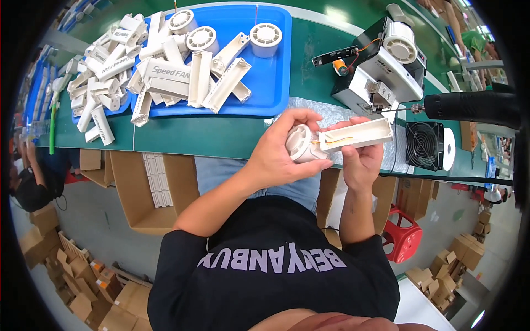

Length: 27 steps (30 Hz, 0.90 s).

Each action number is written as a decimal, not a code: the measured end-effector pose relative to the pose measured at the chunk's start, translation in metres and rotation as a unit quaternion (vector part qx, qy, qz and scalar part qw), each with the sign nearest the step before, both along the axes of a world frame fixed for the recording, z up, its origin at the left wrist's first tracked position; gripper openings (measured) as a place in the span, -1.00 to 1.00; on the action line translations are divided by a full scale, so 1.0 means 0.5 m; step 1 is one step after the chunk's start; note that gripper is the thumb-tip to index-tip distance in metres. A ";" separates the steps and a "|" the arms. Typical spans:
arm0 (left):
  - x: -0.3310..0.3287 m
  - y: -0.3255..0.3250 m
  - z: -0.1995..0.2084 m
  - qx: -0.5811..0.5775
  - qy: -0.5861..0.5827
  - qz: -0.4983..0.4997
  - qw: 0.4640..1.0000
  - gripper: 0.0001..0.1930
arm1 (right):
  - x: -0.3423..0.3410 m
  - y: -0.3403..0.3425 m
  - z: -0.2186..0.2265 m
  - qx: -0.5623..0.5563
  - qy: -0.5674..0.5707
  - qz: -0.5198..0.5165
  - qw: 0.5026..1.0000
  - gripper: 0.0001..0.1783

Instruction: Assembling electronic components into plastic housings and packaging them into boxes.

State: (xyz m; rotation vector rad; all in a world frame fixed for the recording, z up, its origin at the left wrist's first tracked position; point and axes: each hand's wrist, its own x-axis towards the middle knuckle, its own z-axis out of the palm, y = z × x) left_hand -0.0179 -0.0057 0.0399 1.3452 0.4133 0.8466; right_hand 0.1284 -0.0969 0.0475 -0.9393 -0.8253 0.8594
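Observation:
My left hand (284, 151) is wrapped round a white round fan head (300, 142) with a slotted grille. In my right hand (361, 160) lies a white handle shell (359, 135), its hollow side turned up. Thin yellow and red wires run from the fan head into the hollow of the shell. The two parts meet end to end, above the front edge of the green bench (221, 143). Whether they are fastened together I cannot tell.
Left on the bench, a blue tray (232, 14) holds white handle shells and fan heads, beside a heap of more shells (102, 83). At right stand a feeder machine (386, 66), a black electric screwdriver (469, 105) and a black cooling fan (424, 145). An open carton (124, 187) sits below.

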 end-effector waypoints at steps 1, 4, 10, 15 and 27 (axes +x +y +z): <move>0.009 0.002 -0.013 0.023 0.008 0.002 1.000 -0.36 | 0.000 -0.005 0.003 -0.016 -0.076 -0.017 0.997 -0.50; 0.027 0.013 -0.032 0.097 0.072 -0.014 0.993 -0.34 | 0.026 -0.011 -0.008 -0.060 -0.211 -0.026 0.975 -0.52; 0.047 0.010 -0.049 0.104 0.085 0.006 0.991 -0.42 | 0.053 -0.017 -0.025 -0.082 -0.264 -0.012 0.961 -0.50; 0.041 0.015 -0.056 0.135 0.104 0.004 0.985 -0.45 | 0.056 -0.010 -0.024 -0.088 -0.242 0.008 0.966 -0.43; 0.054 -0.002 -0.037 0.183 0.124 0.032 0.975 -0.42 | 0.046 0.010 -0.010 -0.092 -0.392 -0.020 0.915 -0.51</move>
